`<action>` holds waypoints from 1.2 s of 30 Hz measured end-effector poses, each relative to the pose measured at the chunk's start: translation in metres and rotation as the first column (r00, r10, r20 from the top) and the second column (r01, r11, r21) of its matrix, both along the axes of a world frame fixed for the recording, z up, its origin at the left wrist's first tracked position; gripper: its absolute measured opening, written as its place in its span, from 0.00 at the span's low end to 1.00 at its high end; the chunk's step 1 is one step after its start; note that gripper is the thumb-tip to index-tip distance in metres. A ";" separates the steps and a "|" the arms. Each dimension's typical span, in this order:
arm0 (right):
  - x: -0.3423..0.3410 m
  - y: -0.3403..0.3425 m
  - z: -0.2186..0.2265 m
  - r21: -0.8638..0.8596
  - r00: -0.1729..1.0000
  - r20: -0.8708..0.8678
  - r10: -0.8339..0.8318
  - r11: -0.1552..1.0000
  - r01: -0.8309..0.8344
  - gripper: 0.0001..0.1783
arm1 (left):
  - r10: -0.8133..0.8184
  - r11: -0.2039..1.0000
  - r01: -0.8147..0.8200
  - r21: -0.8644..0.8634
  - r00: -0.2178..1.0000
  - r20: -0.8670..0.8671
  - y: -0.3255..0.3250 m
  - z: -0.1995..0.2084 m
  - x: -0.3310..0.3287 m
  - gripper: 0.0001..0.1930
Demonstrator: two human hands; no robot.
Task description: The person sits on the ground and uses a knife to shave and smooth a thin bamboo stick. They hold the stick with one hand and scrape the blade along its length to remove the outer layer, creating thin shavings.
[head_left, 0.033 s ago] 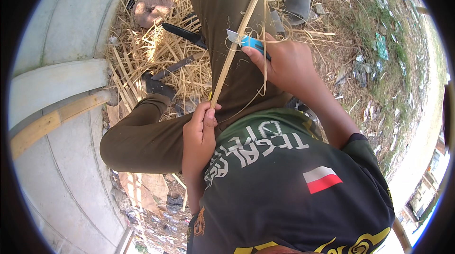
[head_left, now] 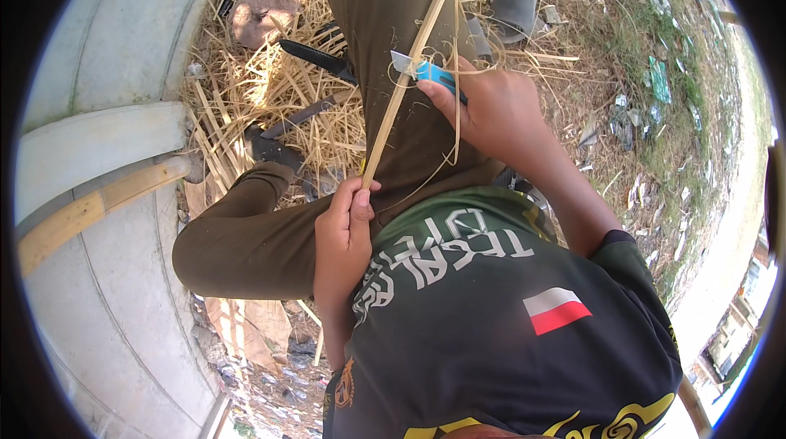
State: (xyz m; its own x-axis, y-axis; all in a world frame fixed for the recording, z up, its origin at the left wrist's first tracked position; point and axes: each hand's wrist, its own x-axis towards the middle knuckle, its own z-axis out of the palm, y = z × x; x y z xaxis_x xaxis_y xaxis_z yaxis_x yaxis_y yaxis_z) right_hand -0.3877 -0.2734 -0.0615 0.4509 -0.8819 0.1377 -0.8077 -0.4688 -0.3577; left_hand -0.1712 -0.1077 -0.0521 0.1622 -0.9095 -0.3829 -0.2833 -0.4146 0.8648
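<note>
My left hand [head_left: 348,218] is closed round the lower end of a pale bamboo strip [head_left: 396,108], which slants up and away across my right thigh. My right hand [head_left: 491,108] grips a blue-handled utility knife [head_left: 438,75]. Its blade lies across the strip a little above the middle. Thin curled shavings [head_left: 456,112] gather round the blade and hang past my right fingers. The far end of the strip is free. Part of the knife's handle is hidden in my palm.
Split bamboo pieces [head_left: 327,140] litter the ground at left, with a dark-bladed tool [head_left: 315,58], a wooden-handled tool [head_left: 303,114] and a round stone [head_left: 266,13] among them. A grey sandal [head_left: 516,9] lies beyond my right hand. A pale wall [head_left: 106,54] stands at left.
</note>
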 end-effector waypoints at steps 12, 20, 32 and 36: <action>0.000 0.005 0.000 -0.043 1.000 0.016 0.005 0.999 -0.005 0.33 | 0.014 0.996 -0.025 0.084 0.992 0.125 0.026 0.011 0.000 0.13; -0.002 0.006 -0.002 -0.053 0.999 0.037 0.023 0.998 -0.021 0.32 | 0.045 0.997 -0.054 0.059 0.988 0.145 0.050 0.011 0.002 0.14; -0.002 0.009 -0.004 -0.083 1.000 0.004 0.011 0.997 -0.011 0.31 | 0.082 0.980 -0.058 0.192 0.990 -0.117 0.115 0.018 0.052 0.16; 0.002 0.009 0.001 -0.044 0.999 -0.039 0.030 0.999 -0.031 0.30 | 0.101 0.971 -0.052 0.233 0.974 -0.203 0.114 0.030 0.067 0.16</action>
